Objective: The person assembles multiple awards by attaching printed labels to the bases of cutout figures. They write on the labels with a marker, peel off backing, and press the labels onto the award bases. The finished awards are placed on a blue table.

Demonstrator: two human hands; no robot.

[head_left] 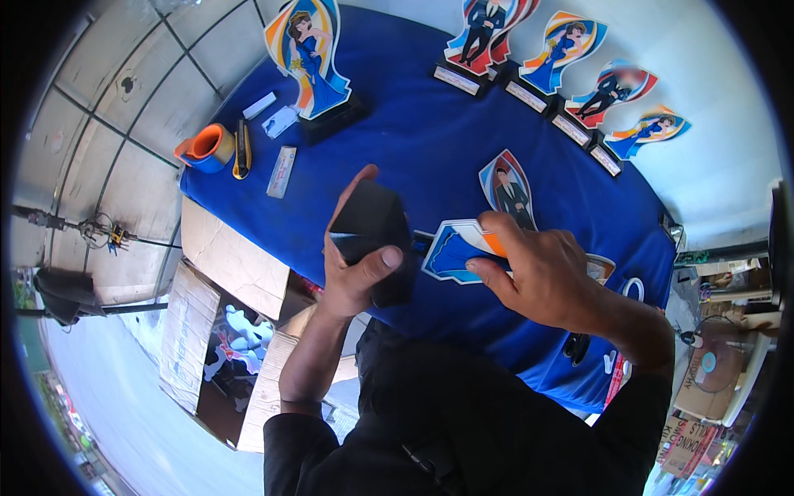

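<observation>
Blue-covered table [413, 107], viewed from above. We note the figure cutout [456, 252] pinched in the R hand [542, 269], thumb vs. fingers, just beside the black base [372, 211], which the L hand [351, 277] grips w/ thumb across its near face. A loose cutout [513, 194] lies near the R hand; trophies [569, 54] stand in a row, far R. Step (our judgement): prob. joining cutout to base; next move calls for aligning the two.

2 hands [547, 269], 1 held pnl [453, 253], 3 stdg gown trophies [313, 70]
</observation>
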